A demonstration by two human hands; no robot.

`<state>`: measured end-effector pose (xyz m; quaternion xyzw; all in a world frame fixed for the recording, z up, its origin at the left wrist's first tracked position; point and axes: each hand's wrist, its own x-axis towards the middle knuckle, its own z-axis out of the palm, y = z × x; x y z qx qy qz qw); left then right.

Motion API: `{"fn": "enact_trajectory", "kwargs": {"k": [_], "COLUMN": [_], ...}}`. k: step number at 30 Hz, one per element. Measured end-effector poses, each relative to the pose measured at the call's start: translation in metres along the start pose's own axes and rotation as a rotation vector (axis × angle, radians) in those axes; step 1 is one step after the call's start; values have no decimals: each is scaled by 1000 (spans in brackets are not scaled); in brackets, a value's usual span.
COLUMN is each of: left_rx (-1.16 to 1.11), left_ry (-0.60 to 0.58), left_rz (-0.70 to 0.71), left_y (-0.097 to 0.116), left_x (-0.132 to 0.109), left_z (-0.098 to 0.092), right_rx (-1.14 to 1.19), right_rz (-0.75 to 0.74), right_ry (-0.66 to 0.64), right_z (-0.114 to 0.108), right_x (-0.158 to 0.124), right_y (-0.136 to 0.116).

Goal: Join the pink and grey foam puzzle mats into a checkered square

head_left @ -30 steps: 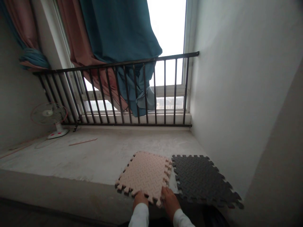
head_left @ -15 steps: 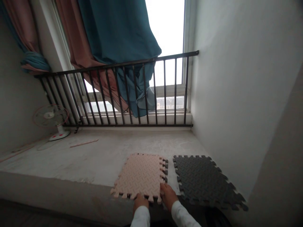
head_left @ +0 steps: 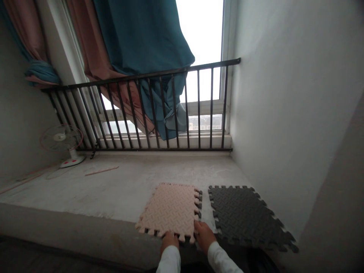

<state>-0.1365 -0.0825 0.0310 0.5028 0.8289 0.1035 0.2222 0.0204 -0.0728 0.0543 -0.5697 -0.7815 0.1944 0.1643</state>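
A pink foam mat tile (head_left: 172, 210) with toothed edges lies at the front of the ledge, with dark teeth showing beneath its right side. My left hand (head_left: 170, 241) holds its front edge, fingertips partly hidden by the tile. At its front right corner is my right hand (head_left: 204, 236), fingers closed on the edge. To the right, a dark grey foam tile (head_left: 247, 216) lies flat, apart from the pink one, with a narrow strip of ledge between them.
A black railing (head_left: 159, 150) runs along the back before a window with pink and blue curtains (head_left: 142, 38). A fan (head_left: 72, 157) stands at the left near a thin strip (head_left: 101, 171). A white wall (head_left: 278, 113) bounds the right.
The pink tile has shifted slightly, its front left corner a little to the right and up. Both hands stay on its edges, and the right hand has moved slightly right.
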Motion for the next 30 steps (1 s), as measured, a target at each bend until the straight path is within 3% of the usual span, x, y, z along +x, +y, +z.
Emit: {"fn": "enact_trajectory", "kwargs": {"k": [12, 18, 21, 23, 25, 26, 28, 30], "left_rx": [-102, -205, -234, -261, -340, -397, -508, -553], "left_ry": [-56, -58, 34, 140, 149, 88, -155, -258], "left_rz": [-55, -127, -122, 7, 205, 293, 427, 433], "left_y": [1, 16, 24, 21, 9, 0, -19, -34], "left_x": [-3, -21, -50, -81, -118, -139, -180, -220], "left_z": [-3, -13, -18, -14, -2, 8, 29, 50], "right_rx": [-171, -231, -288, -296, -289, -290, -308, -324], "right_rz": [41, 34, 34, 11, -26, -45, -75, -110], "right_ry": [-57, -134, -179, -180, -186, -196, -219, -235], "right_z": [-2, -3, -4, -3, -3, -2, -2, -3], "right_x": [-11, -14, -10, -7, -3, -1, 2, 6], "right_y": [-3, -4, -3, -2, 0, 2, 5, 9]}}
